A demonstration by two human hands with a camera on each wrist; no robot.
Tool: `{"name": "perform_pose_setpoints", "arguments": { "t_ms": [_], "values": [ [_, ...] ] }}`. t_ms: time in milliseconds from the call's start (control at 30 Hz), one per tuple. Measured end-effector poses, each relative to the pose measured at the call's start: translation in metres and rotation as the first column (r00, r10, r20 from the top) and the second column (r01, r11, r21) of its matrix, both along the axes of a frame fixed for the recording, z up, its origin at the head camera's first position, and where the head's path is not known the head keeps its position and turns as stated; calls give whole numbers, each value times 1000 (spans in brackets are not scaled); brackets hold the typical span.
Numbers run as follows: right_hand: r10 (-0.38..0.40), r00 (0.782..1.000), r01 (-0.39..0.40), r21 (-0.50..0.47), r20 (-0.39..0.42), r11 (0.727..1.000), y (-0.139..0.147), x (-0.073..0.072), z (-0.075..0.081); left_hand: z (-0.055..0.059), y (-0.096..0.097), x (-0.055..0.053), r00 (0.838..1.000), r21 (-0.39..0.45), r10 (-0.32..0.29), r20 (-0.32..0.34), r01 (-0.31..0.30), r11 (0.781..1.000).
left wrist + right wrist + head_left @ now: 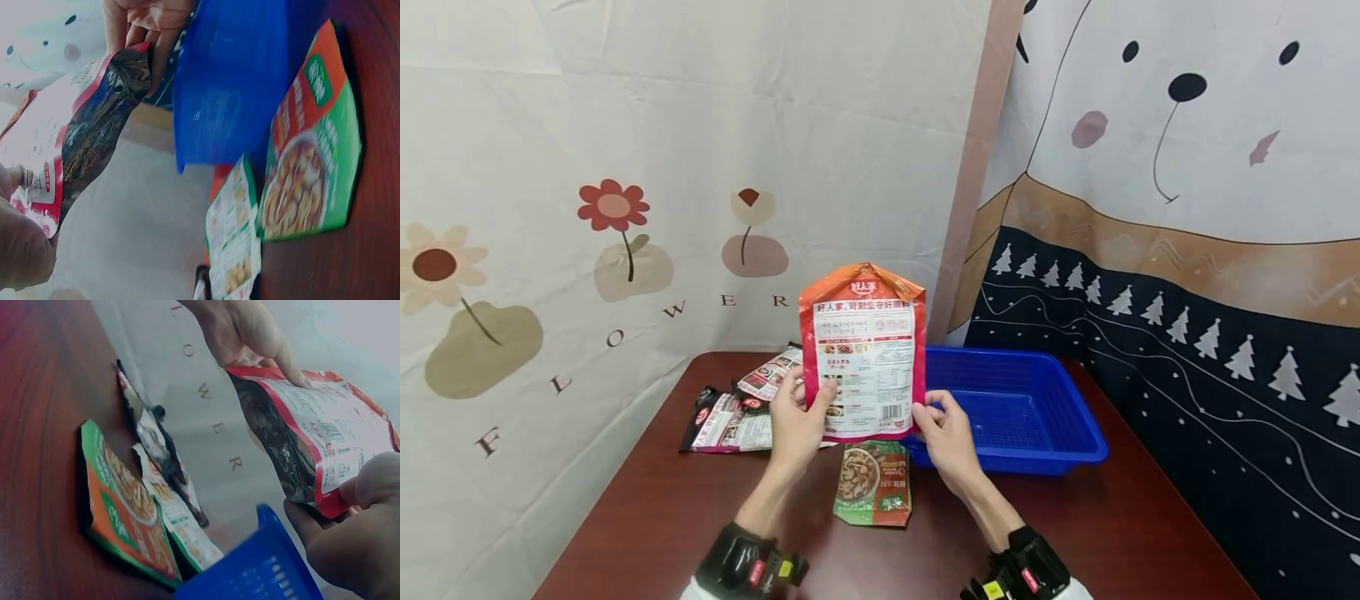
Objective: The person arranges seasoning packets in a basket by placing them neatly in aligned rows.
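Note:
A red and orange food pouch (868, 354) is held up above the table, its printed white back panel facing the head camera and its top corners folded back. My left hand (800, 414) pinches its lower left side, thumb over the printed panel. At the lower right corner, my right hand (950, 442) pinches the edge between thumb and fingers. The pouch's dark bottom gusset (275, 437) shows in the right wrist view. Below the pouch, a green and orange food packet (874, 486) with a picture of a bowl lies on the table.
Behind my right hand stands a blue plastic basket (1022, 408). To the left, several packets overlap, among them a black-edged packet (730, 423). The brown table (647, 508) meets a printed cloth backdrop (865, 158) at the back.

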State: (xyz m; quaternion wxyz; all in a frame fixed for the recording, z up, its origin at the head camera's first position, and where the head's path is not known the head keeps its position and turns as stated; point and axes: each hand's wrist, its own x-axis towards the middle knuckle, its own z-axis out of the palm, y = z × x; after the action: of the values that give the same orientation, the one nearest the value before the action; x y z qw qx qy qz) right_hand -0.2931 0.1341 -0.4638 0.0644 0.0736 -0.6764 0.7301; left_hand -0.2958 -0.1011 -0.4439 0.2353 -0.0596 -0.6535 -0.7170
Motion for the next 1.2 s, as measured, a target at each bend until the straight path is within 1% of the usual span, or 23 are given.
{"name": "perform_pose_setpoints", "arguments": {
  "t_ms": [167, 333, 467, 567, 700, 800, 967, 1067, 1200],
  "values": [
    [-13, 1000, 13, -49, -15, 999, 17, 11, -3, -3, 16, 3, 999, 17, -49, 13, 49, 999],
    [-40, 999, 39, -50, -30, 998, 27, 17, -6, -5, 23, 5, 990, 22, -133, 42, 132, 991],
    [-49, 998, 48, -38, -35, 998, 32, 19, -7, -4, 23, 8, 974, 23, -212, 82, 210, 977],
    [-56, 998, 55, -30, -39, 998, 35, 19, -8, -3, 24, 9, 955, 24, -272, 118, 271, 962],
    [-55, 997, 54, -14, -45, 998, 35, 19, -8, -3, 26, 9, 938, 31, -316, 144, 315, 949],
    [-60, 997, 60, -12, -47, 998, 35, 18, -9, -2, 28, 10, 936, 44, -322, 144, 320, 947],
    [-71, 997, 70, -23, -42, 997, 34, 16, -10, -1, 31, 13, 943, 47, -308, 126, 305, 951],
    [-91, 995, 91, 2, -42, 996, 33, 14, -9, 1, 33, 16, 957, 37, -270, 104, 268, 963],
    [-168, 983, 173, 77, -70, 982, 33, 13, -4, 3, 35, 19, 982, -21, -180, 48, 182, 983]
  ]
}}
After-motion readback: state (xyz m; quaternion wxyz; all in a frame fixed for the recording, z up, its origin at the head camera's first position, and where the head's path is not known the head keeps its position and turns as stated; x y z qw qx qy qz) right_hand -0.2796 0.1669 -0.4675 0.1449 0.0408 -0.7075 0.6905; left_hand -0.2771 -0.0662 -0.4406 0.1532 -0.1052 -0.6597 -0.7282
